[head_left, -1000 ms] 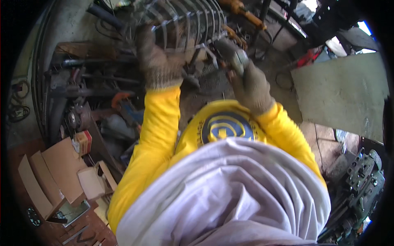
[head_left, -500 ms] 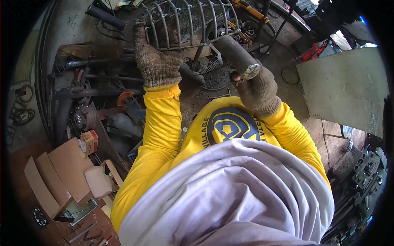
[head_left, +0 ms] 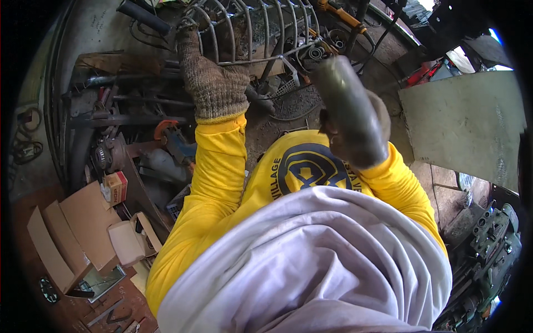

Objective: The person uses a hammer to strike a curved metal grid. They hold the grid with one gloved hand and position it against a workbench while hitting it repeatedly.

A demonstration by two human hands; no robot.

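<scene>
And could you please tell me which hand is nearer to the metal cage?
Left: the left hand grips the metal cage at its left end, while the right hand, holding a dark cylinder, is apart, below and right of it.

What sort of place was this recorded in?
Most likely a metalworking shop: a welded-looking bar frame is in hand, metal pipes lie piled at the left, and an orange tool, apparently a power tool, lies beyond the frame.
</scene>
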